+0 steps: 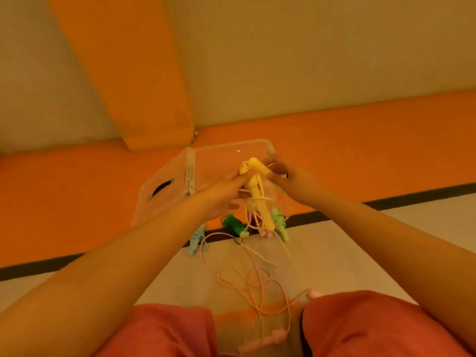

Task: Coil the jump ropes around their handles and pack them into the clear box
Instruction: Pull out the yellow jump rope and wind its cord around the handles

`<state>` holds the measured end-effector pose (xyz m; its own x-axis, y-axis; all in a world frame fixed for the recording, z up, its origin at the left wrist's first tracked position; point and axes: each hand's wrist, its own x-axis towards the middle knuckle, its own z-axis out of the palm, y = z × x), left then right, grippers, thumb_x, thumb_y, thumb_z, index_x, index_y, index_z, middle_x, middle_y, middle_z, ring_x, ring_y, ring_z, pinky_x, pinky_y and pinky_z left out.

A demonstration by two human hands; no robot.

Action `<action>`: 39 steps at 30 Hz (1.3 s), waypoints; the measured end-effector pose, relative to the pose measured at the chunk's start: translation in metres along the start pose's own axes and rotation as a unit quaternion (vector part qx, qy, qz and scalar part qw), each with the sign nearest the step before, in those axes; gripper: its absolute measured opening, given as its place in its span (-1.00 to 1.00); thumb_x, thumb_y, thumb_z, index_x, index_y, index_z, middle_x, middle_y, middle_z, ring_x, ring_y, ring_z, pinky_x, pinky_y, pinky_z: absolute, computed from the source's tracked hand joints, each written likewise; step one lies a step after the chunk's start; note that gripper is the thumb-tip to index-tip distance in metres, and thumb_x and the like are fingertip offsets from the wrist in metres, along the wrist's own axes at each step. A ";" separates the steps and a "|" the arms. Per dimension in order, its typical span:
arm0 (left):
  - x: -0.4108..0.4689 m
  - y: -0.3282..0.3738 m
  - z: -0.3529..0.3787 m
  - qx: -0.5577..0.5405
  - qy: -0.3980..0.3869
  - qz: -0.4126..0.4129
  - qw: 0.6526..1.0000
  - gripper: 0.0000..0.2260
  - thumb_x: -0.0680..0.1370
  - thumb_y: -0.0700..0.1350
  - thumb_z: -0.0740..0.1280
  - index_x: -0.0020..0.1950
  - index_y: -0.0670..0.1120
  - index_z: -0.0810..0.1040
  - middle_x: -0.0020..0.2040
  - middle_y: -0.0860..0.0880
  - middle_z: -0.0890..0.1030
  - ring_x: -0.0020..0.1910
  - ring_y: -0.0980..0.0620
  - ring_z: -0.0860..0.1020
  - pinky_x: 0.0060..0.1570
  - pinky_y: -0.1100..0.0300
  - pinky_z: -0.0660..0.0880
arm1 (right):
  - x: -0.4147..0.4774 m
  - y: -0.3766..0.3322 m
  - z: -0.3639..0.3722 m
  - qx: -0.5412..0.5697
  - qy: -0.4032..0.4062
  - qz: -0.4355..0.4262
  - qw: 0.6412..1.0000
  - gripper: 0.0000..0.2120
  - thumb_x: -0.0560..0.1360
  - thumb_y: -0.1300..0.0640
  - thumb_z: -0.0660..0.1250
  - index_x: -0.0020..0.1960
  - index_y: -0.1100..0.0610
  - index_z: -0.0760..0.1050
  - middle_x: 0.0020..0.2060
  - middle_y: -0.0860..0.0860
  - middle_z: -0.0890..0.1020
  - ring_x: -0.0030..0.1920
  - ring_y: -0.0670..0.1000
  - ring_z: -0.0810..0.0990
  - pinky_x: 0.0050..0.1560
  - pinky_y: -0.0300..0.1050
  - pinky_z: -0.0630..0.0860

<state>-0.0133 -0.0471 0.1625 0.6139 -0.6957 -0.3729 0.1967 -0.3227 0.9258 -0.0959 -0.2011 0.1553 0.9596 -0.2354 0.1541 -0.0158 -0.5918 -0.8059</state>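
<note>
I hold a pair of yellow jump rope handles (256,188) upright in front of the clear box (180,176). My left hand (226,194) grips the handles from the left. My right hand (288,180) pinches the yellow cord near the top of the handles. Loops of yellow cord (257,220) hang around and below the handles. A pink jump rope (257,282) lies tangled on the floor between my knees, one pink handle (265,340) near the bottom edge. A dark green coiled rope (233,225), a light green one (279,222) and a pale blue one (197,237) lie by the box.
The clear box stands on an orange floor mat (64,202) against a padded wall with an orange pillar (128,73). A black strip (386,203) divides the orange mat from the beige one (360,253) where I sit. My knees in red cloth (373,325) fill the bottom.
</note>
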 end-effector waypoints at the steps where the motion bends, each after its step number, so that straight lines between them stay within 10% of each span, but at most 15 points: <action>1: -0.012 0.016 0.002 -0.012 0.011 0.028 0.999 -0.87 0.64 0.03 0.14 0.12 0.08 0.44 -0.03 0.07 0.57 -0.11 0.11 0.53 0.11 0.06 0.36 | 0.001 -0.020 -0.010 0.009 0.021 -0.011 1.000 -0.79 0.55 0.31 0.24 0.18 0.20 0.45 0.02 0.00 0.52 0.03 -0.05 0.50 -0.09 -0.53 0.36; 5: -0.044 0.056 0.004 -0.133 0.050 0.109 0.984 -0.68 0.65 0.10 0.08 0.37 0.04 0.35 0.05 -0.09 0.62 -0.18 0.06 0.61 -0.23 0.23 0.53 | 0.002 -0.089 -0.031 0.101 0.101 -0.054 0.988 -0.80 0.51 0.36 0.27 0.12 0.20 0.47 0.00 0.02 0.55 -0.01 -0.10 0.52 -0.06 -0.49 0.41; 10: -0.060 0.039 -0.004 -0.051 0.110 0.095 0.988 -0.66 0.65 0.13 0.04 0.38 0.05 0.29 0.11 -0.11 0.64 -0.09 0.03 0.65 -0.04 0.12 0.48 | -0.014 -0.097 -0.016 0.183 0.133 -0.019 0.974 -0.83 0.53 0.30 0.27 0.06 0.09 0.41 0.02 -0.01 0.55 -0.01 -0.15 0.52 -0.11 -0.47 0.42; 14: -0.055 0.042 -0.016 -0.101 0.142 0.120 0.977 -0.77 0.64 -0.03 0.19 0.24 -0.10 0.38 -0.11 -0.14 0.63 -0.33 0.09 0.60 -0.45 0.38 0.46 | -0.016 -0.080 -0.002 0.158 0.121 0.007 0.980 -0.83 0.55 0.20 0.27 0.12 0.04 0.42 0.08 -0.02 0.60 0.09 -0.09 0.54 -0.06 -0.31 0.45; 22: -0.051 0.033 -0.019 -0.119 0.103 0.078 0.984 -0.79 0.56 -0.25 0.29 0.19 -0.19 0.47 -0.13 -0.09 0.67 -0.30 0.03 0.60 -0.25 0.15 0.50 | -0.034 -0.080 0.007 0.090 0.146 -0.021 0.985 -0.74 0.56 0.13 0.26 0.01 -0.26 0.36 -0.16 0.03 0.44 -0.22 0.01 0.45 -0.22 -0.13 0.42; 27: -0.064 0.031 -0.009 -0.130 0.054 0.084 0.986 -0.78 0.65 -0.03 0.16 0.17 -0.13 0.47 -0.11 -0.05 0.67 -0.29 0.06 0.63 -0.35 0.22 0.51 | -0.046 -0.088 0.008 0.189 0.111 0.001 0.976 -0.75 0.59 0.20 0.21 0.07 -0.16 0.37 -0.24 0.09 0.60 -0.24 0.01 0.63 -0.19 -0.16 0.57; 39: -0.076 0.019 0.022 -0.066 0.105 0.155 0.980 -0.77 0.62 0.15 0.14 0.19 0.16 0.48 0.15 -0.02 0.61 0.13 0.05 0.57 0.19 0.07 0.48 | -0.061 -0.109 0.022 0.358 0.087 0.076 0.927 -0.89 0.53 0.10 0.31 -0.06 0.14 0.49 -0.19 0.07 0.62 -0.20 -0.02 0.65 -0.18 -0.08 0.63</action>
<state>-0.0734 -0.0145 0.2070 0.8010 -0.5952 -0.0647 0.0645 -0.0216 0.9977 -0.1465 -0.1052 0.2214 0.9005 -0.4324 0.0469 0.1028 0.1067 -0.9890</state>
